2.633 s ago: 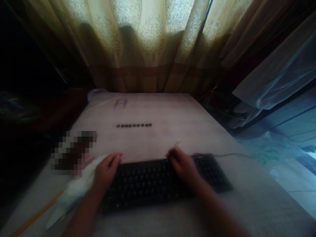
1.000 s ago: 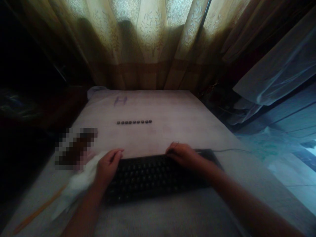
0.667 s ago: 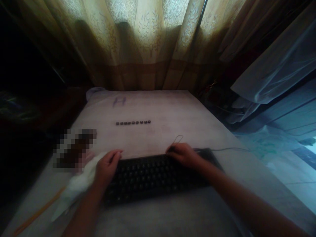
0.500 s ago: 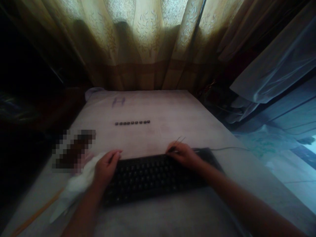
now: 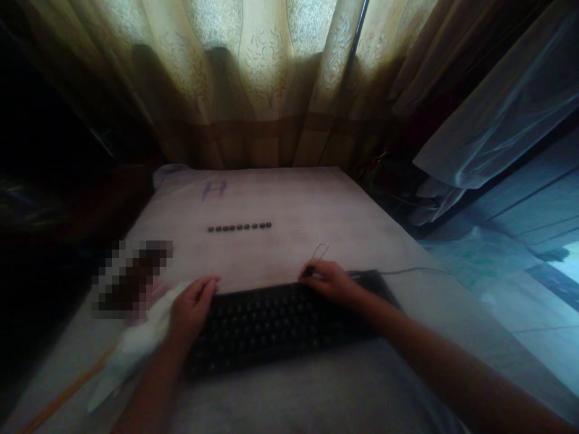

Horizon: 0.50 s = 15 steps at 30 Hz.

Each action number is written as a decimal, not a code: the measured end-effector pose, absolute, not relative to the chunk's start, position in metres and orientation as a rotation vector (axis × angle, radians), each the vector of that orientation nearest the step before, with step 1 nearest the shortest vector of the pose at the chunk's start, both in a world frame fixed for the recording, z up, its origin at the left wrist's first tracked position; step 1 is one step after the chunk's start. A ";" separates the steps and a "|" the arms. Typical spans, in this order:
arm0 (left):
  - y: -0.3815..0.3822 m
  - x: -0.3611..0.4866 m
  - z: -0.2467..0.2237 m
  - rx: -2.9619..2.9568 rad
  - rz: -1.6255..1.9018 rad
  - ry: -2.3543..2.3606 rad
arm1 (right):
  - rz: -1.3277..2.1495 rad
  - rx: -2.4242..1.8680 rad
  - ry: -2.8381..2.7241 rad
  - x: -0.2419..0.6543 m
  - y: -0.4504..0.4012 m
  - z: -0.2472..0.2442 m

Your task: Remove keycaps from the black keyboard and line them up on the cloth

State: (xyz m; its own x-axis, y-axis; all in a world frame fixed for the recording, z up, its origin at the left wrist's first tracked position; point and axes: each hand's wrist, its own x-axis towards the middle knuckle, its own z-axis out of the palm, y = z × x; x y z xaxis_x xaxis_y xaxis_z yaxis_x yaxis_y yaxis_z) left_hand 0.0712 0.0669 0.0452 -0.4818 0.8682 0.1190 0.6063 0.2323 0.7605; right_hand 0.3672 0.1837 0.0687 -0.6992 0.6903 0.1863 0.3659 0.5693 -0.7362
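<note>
The left grip (image 5: 192, 305), at the ten o'clock corner of the black keyboard (image 5: 266, 325), has thumb and fingers close together; whether it pinches the edge, I cannot tell. Toward eleven o'clock, on the bench (image 5: 289, 199), lies a row of small dark pieces (image 5: 239, 227). At one o'clock on the keyboard's far edge, the right grip (image 5: 330, 282) pinches a wire tool (image 5: 321, 245), loop pointing away. The step in hand appears to be readying that tool; using it on the keys would call for turning the loop toward them
</note>
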 end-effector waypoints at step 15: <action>0.067 0.069 0.043 1.389 1.102 2.210 | 0.626 -0.754 -2.543 0.352 0.180 0.068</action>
State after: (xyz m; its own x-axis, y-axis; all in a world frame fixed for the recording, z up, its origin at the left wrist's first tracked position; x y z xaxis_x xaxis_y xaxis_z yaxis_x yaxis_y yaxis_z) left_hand 0.0695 0.0670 0.0431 -0.4836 0.8646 0.1361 0.6289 0.2351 0.7411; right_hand 0.3518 0.1803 0.0683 -0.7680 0.5871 0.2558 0.4014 0.7525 -0.5221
